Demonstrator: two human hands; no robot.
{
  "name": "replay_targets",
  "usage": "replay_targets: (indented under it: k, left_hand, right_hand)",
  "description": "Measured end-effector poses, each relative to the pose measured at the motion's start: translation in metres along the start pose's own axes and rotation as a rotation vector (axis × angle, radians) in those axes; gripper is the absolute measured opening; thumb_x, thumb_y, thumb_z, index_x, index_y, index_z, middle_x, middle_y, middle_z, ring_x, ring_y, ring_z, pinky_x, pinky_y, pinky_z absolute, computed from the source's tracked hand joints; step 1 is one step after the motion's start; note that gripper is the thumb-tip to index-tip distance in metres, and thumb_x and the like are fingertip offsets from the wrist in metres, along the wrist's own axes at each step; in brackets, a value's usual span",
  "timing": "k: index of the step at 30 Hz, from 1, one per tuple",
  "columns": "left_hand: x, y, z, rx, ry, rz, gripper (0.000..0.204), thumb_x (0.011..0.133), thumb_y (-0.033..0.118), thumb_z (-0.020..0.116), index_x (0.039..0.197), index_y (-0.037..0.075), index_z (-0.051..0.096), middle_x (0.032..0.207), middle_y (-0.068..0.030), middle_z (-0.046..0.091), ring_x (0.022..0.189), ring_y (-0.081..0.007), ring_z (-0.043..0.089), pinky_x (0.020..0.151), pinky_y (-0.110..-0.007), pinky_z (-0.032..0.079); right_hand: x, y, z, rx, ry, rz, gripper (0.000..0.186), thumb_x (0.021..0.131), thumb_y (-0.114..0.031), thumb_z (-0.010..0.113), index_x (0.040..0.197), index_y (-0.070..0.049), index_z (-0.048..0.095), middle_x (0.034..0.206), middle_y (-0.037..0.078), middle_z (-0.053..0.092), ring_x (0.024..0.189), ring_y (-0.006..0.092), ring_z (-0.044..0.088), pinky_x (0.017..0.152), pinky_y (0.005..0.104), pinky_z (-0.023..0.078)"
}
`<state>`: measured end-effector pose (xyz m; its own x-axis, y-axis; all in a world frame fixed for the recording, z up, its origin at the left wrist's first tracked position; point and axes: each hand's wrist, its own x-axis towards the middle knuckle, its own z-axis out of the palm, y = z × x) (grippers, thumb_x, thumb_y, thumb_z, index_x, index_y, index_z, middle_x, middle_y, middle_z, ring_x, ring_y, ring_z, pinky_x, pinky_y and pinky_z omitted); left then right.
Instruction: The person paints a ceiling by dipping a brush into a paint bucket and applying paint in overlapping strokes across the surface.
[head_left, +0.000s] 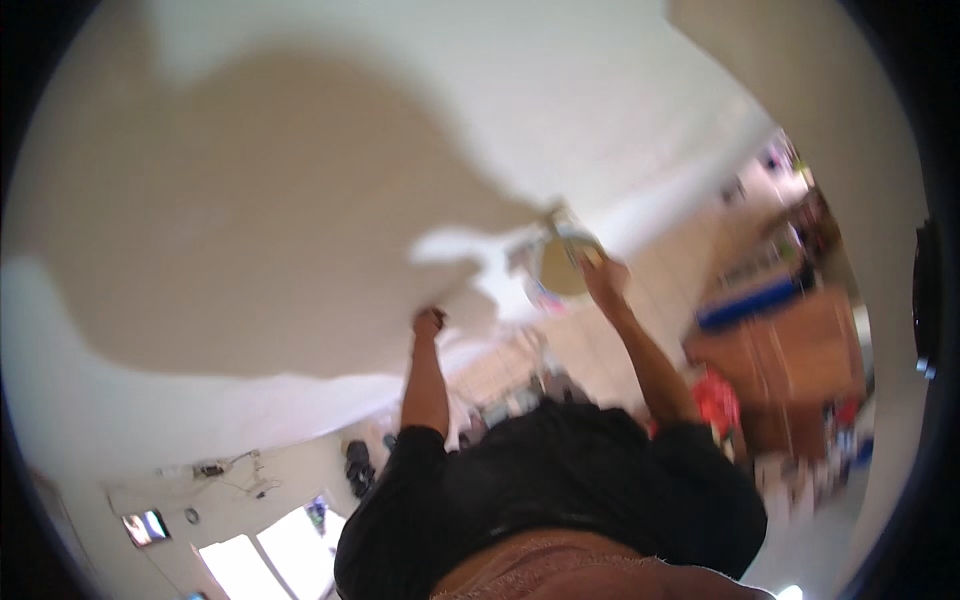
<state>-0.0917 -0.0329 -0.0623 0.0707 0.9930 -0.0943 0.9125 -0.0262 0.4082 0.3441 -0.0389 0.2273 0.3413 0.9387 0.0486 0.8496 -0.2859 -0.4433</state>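
My right hand (607,281) is closed at the rim of a small round bucket (566,270) with tan contents, its fingertips over the opening. Blurred coloured print shows on the bucket's side. A narrow tan piece, too smeared to name, sticks up past the far rim. My left hand (430,321) is curled into a fist close to the big white wall surface (600,90). A small dark spot shows at its fingers, but what they hold, if anything, I cannot make out. Shadows of my head and arms fall across the white surface.
Far below on the right are a brown box-like piece (790,350), a blue strip (750,303) and a red bundle (716,400) beside the tiled floor (655,285). Loose wires (240,472), a small screen (146,527) and a bright window (270,565) show at lower left.
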Motion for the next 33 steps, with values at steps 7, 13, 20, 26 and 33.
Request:
replay_targets:
  k: [7, 13, 20, 26, 33]
  left_hand:
    - [0.037, 0.06, 0.004, -0.044, -0.128, -0.171, 0.031, 0.076, 0.046, 0.07, 0.076, 0.015, 0.073, 0.087, -0.0084, 0.07, 0.081, -0.0271, 0.067, 0.07, -0.042, 0.054]
    - [0.016, 0.072, -0.029, 0.084, -0.059, -0.214, 0.034, 0.081, 0.044, 0.066, 0.088, 0.011, 0.072, 0.101, -0.0133, 0.068, 0.093, -0.0283, 0.065, 0.077, -0.041, 0.054]
    - [0.026, 0.065, -0.032, -0.86, -0.138, -0.587, 0.03, 0.08, 0.04, 0.068, 0.084, 0.01, 0.072, 0.094, -0.0116, 0.069, 0.089, -0.028, 0.065, 0.074, -0.042, 0.054]
    - [0.029, 0.068, -0.031, -0.256, -0.176, -0.372, 0.034, 0.081, 0.045, 0.066, 0.084, 0.012, 0.072, 0.093, -0.0111, 0.069, 0.089, -0.03, 0.065, 0.074, -0.043, 0.053]
    - [0.03, 0.047, -0.024, -0.295, -0.075, -0.317, 0.04, 0.082, 0.05, 0.063, 0.087, 0.011, 0.072, 0.093, -0.0141, 0.069, 0.091, -0.0323, 0.065, 0.077, -0.044, 0.052]
  right_hand:
    - [-0.003, 0.052, 0.041, 0.95, -0.102, 0.069, 0.023, 0.079, -0.016, 0.068, 0.07, 0.005, 0.063, 0.065, 0.011, 0.065, 0.052, 0.0176, 0.064, 0.045, 0.0297, 0.053]
    - [0.013, 0.035, 0.026, 0.766, -0.019, 0.049, 0.019, 0.076, -0.013, 0.07, 0.077, 0.006, 0.067, 0.066, 0.011, 0.067, 0.053, 0.0189, 0.065, 0.048, 0.0301, 0.053]
    - [0.034, 0.046, 0.019, 0.072, 0.225, -0.464, 0.017, 0.074, -0.019, 0.07, 0.087, -0.008, 0.071, 0.079, 0.014, 0.069, 0.069, 0.0296, 0.067, 0.064, 0.0388, 0.052]
    - [0.008, 0.034, 0.015, 0.024, 0.199, -0.389, 0.016, 0.075, -0.022, 0.069, 0.086, -0.01, 0.07, 0.082, 0.014, 0.069, 0.074, 0.0338, 0.066, 0.066, 0.0426, 0.052]
    - [0.024, 0.045, 0.044, 0.352, 0.015, -0.109, 0.024, 0.072, -0.019, 0.073, 0.078, 0.004, 0.068, 0.062, 0.013, 0.066, 0.055, 0.0215, 0.066, 0.052, 0.0352, 0.053]
